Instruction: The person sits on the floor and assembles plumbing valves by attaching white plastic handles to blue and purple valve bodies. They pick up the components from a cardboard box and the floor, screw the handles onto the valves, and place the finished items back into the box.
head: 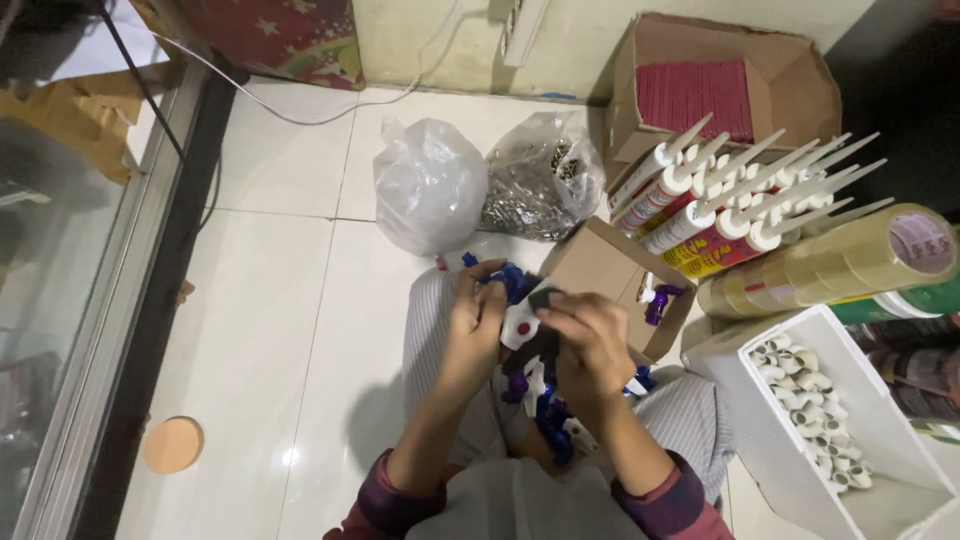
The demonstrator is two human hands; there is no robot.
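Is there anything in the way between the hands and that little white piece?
Nothing visible. The left hand and the right hand both already touch the small white piece, holding it over the lap above a heap of blue and white parts.

We see our two bare hands, the left hand [478,318] and the right hand [590,345], with forearms uncovered up to pushed-back dark maroon fabric sleeves [665,500]. A pale grey cloth top [515,505] covers our chest, and light grey finely striped trousers [430,340] cover our legs.
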